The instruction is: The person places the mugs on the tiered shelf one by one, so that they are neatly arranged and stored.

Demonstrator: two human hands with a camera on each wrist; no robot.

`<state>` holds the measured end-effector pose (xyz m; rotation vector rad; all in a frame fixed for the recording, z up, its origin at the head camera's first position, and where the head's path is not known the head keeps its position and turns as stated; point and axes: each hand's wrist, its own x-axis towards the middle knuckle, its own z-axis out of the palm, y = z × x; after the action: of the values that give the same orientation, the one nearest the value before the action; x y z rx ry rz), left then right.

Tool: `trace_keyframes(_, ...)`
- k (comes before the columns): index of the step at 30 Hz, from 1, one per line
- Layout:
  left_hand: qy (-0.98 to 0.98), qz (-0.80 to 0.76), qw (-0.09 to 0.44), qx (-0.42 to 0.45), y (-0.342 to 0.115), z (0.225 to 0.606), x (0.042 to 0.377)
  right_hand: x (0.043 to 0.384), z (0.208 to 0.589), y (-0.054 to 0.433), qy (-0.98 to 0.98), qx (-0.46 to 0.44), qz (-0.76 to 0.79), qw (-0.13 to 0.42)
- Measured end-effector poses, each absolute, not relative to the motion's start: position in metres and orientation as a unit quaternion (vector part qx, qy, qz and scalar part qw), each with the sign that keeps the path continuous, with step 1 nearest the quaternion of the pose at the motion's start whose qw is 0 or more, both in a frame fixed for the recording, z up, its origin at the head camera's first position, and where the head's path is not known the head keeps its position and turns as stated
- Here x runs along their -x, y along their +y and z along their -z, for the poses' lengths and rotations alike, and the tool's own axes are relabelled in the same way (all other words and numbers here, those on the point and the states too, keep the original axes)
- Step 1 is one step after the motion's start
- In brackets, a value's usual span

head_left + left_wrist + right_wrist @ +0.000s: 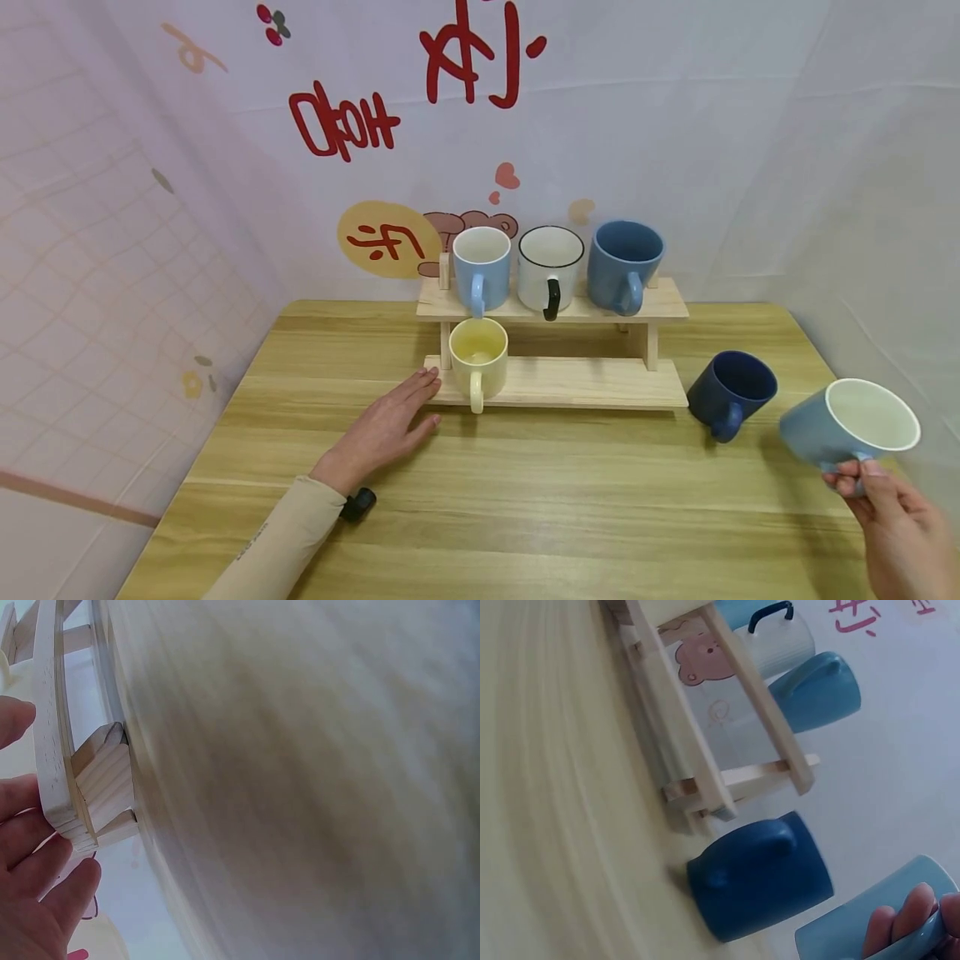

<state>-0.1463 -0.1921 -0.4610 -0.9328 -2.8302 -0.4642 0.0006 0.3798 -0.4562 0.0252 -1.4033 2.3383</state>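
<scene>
At the far right, my right hand (896, 508) pinches the handle of a light blue mug (810, 429), which is tilted and has a pale inside. In the right wrist view, fingers (913, 911) curl round that handle. A navy mug (720, 387) stands on the table between it and the wooden two-tier rack (585, 382). My left hand (382, 433) lies with extended fingers at the rack's left end, its fingertips touching the lower shelf's edge. Close beside those fingertips, a yellow mug (478, 358) stands on the lower shelf, handle toward me.
On the upper shelf stand a light blue mug with a white inside (483, 271), a white mug with black rim and handle (550, 271) and a medium blue mug (625, 267). A printed curtain (675, 125) hangs behind the wooden table (525, 517).
</scene>
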Motion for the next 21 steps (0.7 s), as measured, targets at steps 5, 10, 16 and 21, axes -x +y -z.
trace_keyframes(5,-0.938,0.157,0.055,0.305,-0.192,0.461,0.147,0.000,0.446,0.375,-0.462,-0.068,-0.860,0.206)
trace_keyframes(10,-0.938,0.160,0.052,0.302,-0.192,0.461,0.147,0.001,0.440,0.372,-0.468,-0.098,-0.855,0.202)
trace_keyframes(16,-0.939,0.163,0.052,0.300,-0.192,0.461,0.148,0.002,0.431,0.360,-0.455,-0.134,-0.858,0.196)
trace_keyframes(21,-0.938,0.166,0.052,0.299,-0.193,0.461,0.149,0.001,0.421,0.345,-0.493,-0.130,-0.838,0.193)
